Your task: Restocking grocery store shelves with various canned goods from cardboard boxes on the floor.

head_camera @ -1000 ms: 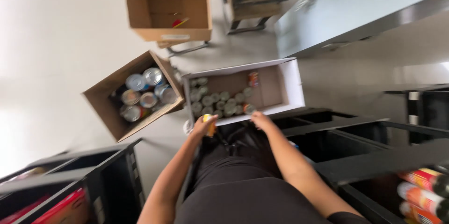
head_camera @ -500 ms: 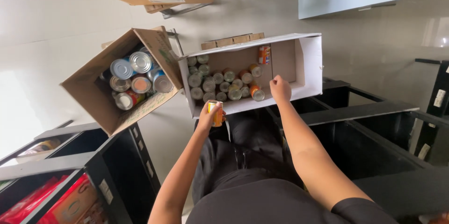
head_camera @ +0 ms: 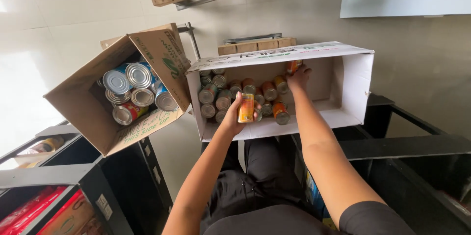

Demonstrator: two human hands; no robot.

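Black shelving [head_camera: 412,146] frames the scene on both sides, with a brown box [head_camera: 93,112] of large silver tins tilted on the left and a white box [head_camera: 353,82] ahead, its left half packed with small cans [head_camera: 230,95]. The right half of the white box is bare, giving open room. The right hand [head_camera: 298,75] reaches to the back wall, closed around an orange can [head_camera: 293,65]. The left hand [head_camera: 235,112] grips another orange can [head_camera: 246,108] upright at the front rim. Lifting each can straight over that rim, clear of the neighbours, would avoid knocking the row.
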